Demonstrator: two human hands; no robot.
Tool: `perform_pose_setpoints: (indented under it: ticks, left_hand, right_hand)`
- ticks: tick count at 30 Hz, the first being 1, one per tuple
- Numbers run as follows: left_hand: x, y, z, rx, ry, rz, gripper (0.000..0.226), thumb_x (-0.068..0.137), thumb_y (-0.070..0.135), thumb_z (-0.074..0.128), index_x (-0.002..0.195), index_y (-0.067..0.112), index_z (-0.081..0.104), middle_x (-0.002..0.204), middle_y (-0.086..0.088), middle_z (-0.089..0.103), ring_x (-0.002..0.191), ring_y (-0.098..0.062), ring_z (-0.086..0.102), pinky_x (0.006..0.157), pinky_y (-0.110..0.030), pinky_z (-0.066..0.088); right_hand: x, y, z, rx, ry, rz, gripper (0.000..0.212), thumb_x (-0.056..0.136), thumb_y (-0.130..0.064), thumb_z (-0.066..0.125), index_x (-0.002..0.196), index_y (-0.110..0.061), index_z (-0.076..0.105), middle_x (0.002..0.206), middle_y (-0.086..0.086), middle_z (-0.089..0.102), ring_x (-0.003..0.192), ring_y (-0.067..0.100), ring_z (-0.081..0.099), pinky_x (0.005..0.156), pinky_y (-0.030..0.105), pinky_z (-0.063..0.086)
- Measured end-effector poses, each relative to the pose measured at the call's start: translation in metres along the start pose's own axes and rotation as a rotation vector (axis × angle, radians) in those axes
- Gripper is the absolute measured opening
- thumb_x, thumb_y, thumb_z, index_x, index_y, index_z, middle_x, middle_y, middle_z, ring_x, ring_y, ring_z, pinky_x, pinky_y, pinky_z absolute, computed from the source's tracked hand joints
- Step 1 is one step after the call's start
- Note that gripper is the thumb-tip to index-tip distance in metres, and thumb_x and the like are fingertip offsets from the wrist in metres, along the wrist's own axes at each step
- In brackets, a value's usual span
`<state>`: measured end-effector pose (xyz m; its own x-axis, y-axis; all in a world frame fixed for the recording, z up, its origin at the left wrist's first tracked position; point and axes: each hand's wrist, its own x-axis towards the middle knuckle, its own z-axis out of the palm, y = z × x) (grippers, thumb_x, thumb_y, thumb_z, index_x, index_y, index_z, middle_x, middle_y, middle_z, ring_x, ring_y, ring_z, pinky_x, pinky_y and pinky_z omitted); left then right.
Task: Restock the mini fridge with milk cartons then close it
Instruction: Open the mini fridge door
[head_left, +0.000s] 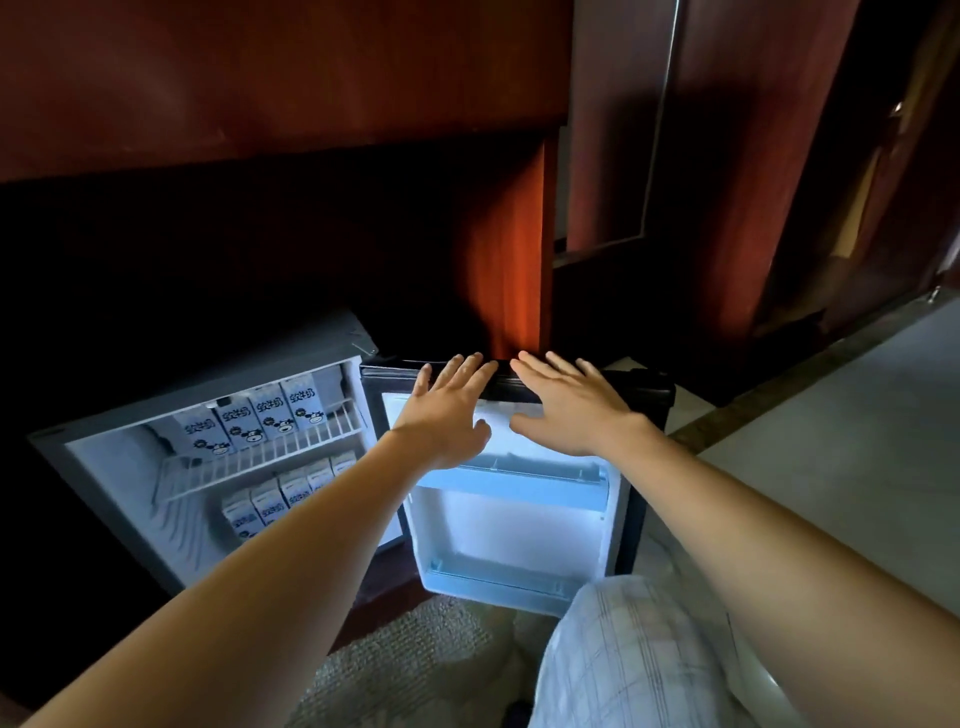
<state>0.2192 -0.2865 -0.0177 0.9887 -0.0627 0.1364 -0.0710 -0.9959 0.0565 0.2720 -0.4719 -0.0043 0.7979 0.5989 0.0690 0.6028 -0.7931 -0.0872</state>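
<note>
While milk cartons (249, 423) line both shelves of the mini fridge (106, 460) at left, its door (519, 525) stands open; left hand (449, 410) and right hand (566, 413), flat and empty, rest on its top edge. Only closing seems left.

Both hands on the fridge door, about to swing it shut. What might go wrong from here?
The left hand lies on top of the door near the hinge; fingers may get pinched. The lower cartons stand near the opening; the door rack might knock them. The knee sits close to the door's swing path and may block it.
</note>
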Motion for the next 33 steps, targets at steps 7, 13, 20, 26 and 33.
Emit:
perform_pose_setpoints:
  ticks: [7,13,20,26,33]
  left_hand:
    - [0.034,0.002,0.016,0.079,0.035,-0.042,0.082,0.097,0.040,0.047,0.160,0.024,-0.004,0.167,0.002,-0.009,0.153,-0.015,-0.013,0.122,-0.051,-0.009]
    - [0.050,0.005,0.017,0.081,0.036,-0.083,0.081,0.097,0.043,0.045,0.160,0.022,-0.003,0.167,-0.001,-0.008,0.153,-0.017,-0.008,0.122,-0.053,-0.004]
    - [0.048,-0.003,0.010,-0.036,0.026,-0.039,0.075,0.099,0.038,0.044,0.160,0.015,0.007,0.168,-0.001,-0.003,0.153,-0.015,-0.006,0.123,-0.051,-0.005]
    - [0.012,-0.020,0.010,0.093,0.065,-0.003,0.075,0.100,0.037,0.040,0.160,0.019,-0.001,0.167,0.003,-0.009,0.153,-0.017,-0.013,0.121,-0.053,-0.009]
    - [-0.067,-0.053,-0.013,0.134,0.080,-0.063,0.076,0.100,0.038,0.039,0.160,0.020,-0.004,0.168,0.002,-0.004,0.153,-0.018,-0.009,0.122,-0.053,-0.007]
  right_hand:
    - [0.041,0.019,0.007,-0.010,0.028,0.037,0.079,0.094,-0.058,0.039,0.160,-0.030,0.007,0.167,-0.012,0.000,0.155,0.015,0.000,0.124,0.047,0.000]
    - [0.064,0.030,0.013,-0.022,0.068,0.019,0.080,0.093,-0.056,0.041,0.160,-0.030,0.006,0.168,-0.012,0.000,0.154,0.015,0.000,0.124,0.047,0.000]
    - [0.048,0.031,0.014,0.020,0.110,-0.049,0.084,0.095,-0.046,0.045,0.161,-0.019,-0.001,0.168,-0.003,0.002,0.154,0.015,-0.005,0.124,0.044,-0.003]
    - [0.023,0.012,0.005,0.020,0.080,-0.106,0.080,0.098,-0.039,0.044,0.161,-0.016,-0.001,0.168,0.001,0.001,0.154,0.019,0.003,0.124,0.033,0.006]
    - [0.000,-0.057,-0.007,0.033,0.099,-0.221,0.069,0.100,-0.033,0.046,0.160,-0.013,0.018,0.167,0.002,0.015,0.151,0.021,0.019,0.121,0.029,0.013]
